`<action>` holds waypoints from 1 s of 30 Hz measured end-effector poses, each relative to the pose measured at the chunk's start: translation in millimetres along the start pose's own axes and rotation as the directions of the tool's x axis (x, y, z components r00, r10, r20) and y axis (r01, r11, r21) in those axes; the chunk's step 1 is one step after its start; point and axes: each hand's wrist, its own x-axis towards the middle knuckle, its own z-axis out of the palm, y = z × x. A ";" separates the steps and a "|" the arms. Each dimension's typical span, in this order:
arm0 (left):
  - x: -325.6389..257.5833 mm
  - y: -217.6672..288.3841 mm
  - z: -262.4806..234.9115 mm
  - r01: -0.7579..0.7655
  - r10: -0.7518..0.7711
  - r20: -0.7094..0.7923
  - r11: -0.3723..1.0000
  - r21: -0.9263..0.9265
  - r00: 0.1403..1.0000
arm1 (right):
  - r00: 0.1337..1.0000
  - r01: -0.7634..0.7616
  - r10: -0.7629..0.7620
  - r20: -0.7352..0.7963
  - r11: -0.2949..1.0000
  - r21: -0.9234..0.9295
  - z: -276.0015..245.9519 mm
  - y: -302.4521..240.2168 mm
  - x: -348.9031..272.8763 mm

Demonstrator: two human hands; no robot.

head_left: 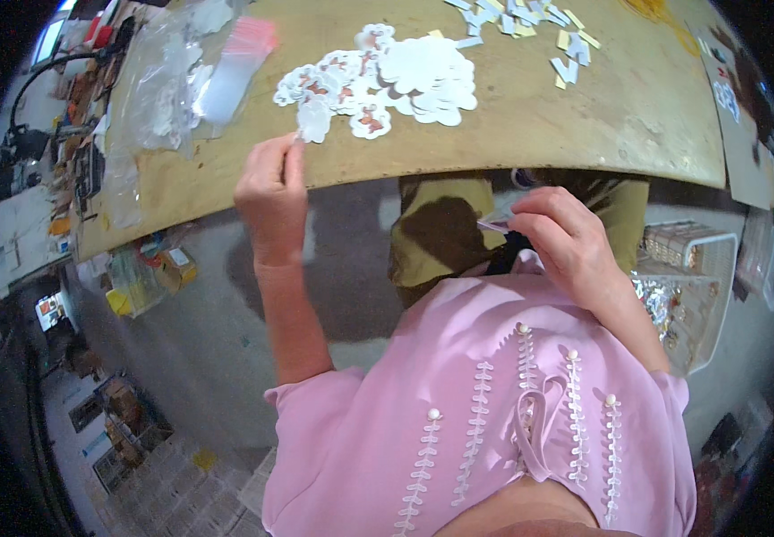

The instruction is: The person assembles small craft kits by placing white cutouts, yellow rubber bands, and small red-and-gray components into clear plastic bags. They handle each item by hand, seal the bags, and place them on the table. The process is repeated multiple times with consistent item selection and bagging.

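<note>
- The left hand (270,192) pinches one white scalloped paper sticker (313,121) at the near edge of the tan wooden table (530,116); it touches the heap of white cut-out stickers with red-brown figures (387,80) just beyond.
- The right hand (566,237) pinches a small pale slip (496,222), held below the table edge.
- Risk, as I judge it: tugging could drag neighbouring stickers off the edge.
- Far left lie clear plastic bags (181,80); far right, small white and yellow paper strips (530,22); a white wire basket (691,268) stands near right.

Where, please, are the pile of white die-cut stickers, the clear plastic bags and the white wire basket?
pile of white die-cut stickers (409,80), head view, pile's middle
clear plastic bags (167,85), head view, crumpled middle
white wire basket (718,246), head view, rim
</note>
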 end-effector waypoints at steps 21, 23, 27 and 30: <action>-60.6 135.6 3.9 0.141 0.073 0.266 0.696 -0.704 0.961 | 0.998 0.043 -0.047 -0.042 0.995 -0.085 6.5 -7.4 -6.7; -58.8 133.5 0.2 -0.021 0.142 0.202 0.863 -0.505 0.969 | 0.998 0.043 -0.047 -0.040 0.995 -0.095 7.8 -6.9 -7.0; -58.2 139.3 3.1 -0.089 0.155 0.091 0.859 -0.505 0.984 | 0.998 0.035 -0.038 -0.041 0.997 -0.073 8.3 -6.7 -6.8; -62.3 144.4 19.3 -0.216 0.255 -0.008 0.799 -0.561 0.967 | 0.999 0.031 -0.033 -0.039 0.998 -0.056 6.4 -8.6 -6.1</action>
